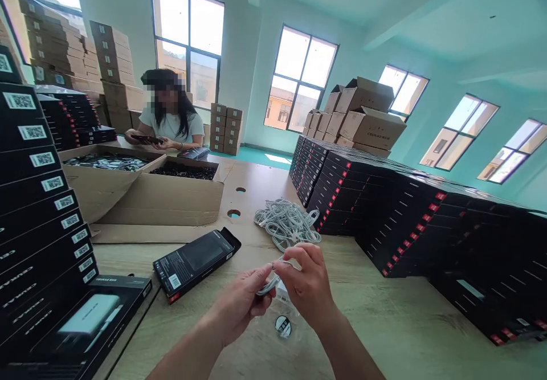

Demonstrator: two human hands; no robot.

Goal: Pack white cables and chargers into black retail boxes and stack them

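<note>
Above the wooden table [384,323], my left hand [241,306] and my right hand [305,280] meet, both pinched on a coiled white cable [270,283]. Just beyond them lies a loose pile of white cables [287,221]. An open black product box [195,262] rests on the table to the left of my hands. A small round black-and-white piece [282,326] lies on the table below my hands. At lower left an open black tray [92,317] shows a white device inside.
Tall stacks of black boxes stand at the left [38,197] and fill the right side [427,220]. Open cardboard cartons [162,197] sit ahead left. A co-worker [171,115] sits at the table's far end holding something dark. Brown cartons [363,118] are piled behind.
</note>
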